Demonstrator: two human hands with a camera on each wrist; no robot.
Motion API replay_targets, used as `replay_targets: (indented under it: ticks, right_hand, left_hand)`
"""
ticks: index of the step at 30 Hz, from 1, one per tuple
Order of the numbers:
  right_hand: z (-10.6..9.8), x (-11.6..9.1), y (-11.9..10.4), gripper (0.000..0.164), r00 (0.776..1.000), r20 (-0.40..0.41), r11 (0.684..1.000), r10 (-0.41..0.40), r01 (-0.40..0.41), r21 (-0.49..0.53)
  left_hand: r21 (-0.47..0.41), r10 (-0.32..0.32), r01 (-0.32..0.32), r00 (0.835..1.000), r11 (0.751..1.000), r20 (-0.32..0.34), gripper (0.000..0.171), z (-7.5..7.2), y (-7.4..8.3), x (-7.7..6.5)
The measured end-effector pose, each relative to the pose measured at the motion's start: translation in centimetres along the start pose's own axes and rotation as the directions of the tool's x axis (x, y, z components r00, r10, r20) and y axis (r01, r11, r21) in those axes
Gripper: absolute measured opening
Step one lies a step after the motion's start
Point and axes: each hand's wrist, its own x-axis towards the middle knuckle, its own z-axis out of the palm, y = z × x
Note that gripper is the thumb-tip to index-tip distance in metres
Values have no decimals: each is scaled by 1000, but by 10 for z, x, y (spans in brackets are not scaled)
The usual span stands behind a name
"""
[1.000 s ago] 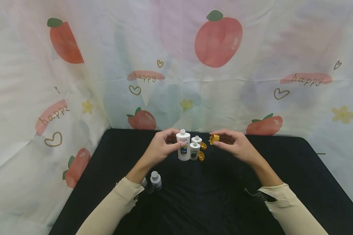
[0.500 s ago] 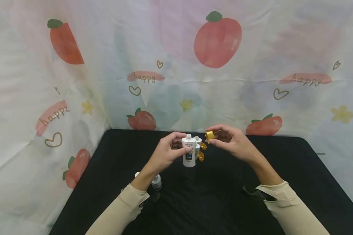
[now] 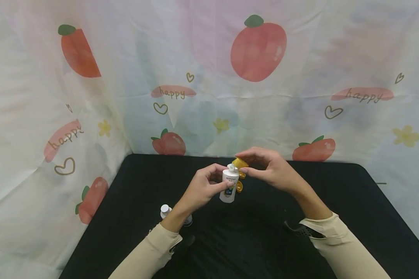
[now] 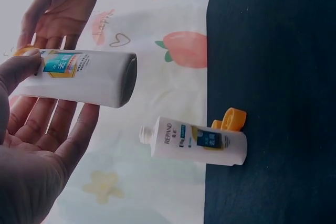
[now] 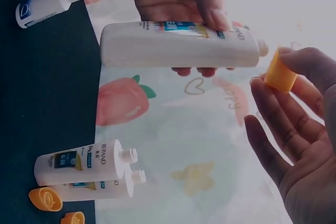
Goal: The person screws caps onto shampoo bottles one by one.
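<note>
My left hand (image 3: 204,185) grips a white shampoo-type bottle (image 3: 229,189) around its body, thumb across the label, bare neck upward. Thumb and fingers of my right hand (image 3: 270,168) pinch a yellow cap (image 3: 240,162), held tilted close beside the neck. In the right wrist view the cap (image 5: 281,73) sits just off the mouth of the held bottle (image 5: 178,45); whether they touch, I cannot tell. Behind the held bottle stand two similar uncapped bottles (image 5: 79,162), seen in the right wrist view. Two loose yellow caps (image 3: 239,187) lie beside them.
Two smaller white-capped bottles (image 3: 165,209) stand near my left forearm, partly hidden by it. A black cloth (image 3: 230,240) covers the table. A printed curtain (image 3: 209,116) rises behind the table's back edge and along the left side.
The left hand has carried the bottle rightward and slightly down, hiding the standing bottles in the head view. The right hand has brought the yellow cap left, to the bottle's neck.
</note>
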Motion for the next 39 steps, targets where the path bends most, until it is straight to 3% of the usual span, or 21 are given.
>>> replay_targets:
  ticks: [12, 23, 30, 37, 39]
  right_hand:
    - [6, 8, -9, 34, 999, 26, 994, -33, 35, -102]
    - [9, 9, -9, 32, 1000, 11, 987, -6, 8, -161]
    - [13, 7, -7, 31, 1000, -26, 990, 12, -15, -141]
    - [16, 6, -11, 31, 999, -30, 987, 14, -19, -159]
    - [15, 6, -11, 32, 1000, -29, 987, 8, -12, -162]
  left_hand:
    - [8, 17, -17, 999, 1000, -30, 28, 5, 0, 1]
    - [49, 48, -45, 997, 998, -55, 25, 6, 1, 2]
    - [64, 18, -12, 996, 998, -91, 24, 6, 38, -5]
    - [63, 10, -2, 993, 998, -119, 26, 9, 6, 0]
    - [66, 22, -14, 992, 998, -123, 26, 9, 4, 0]
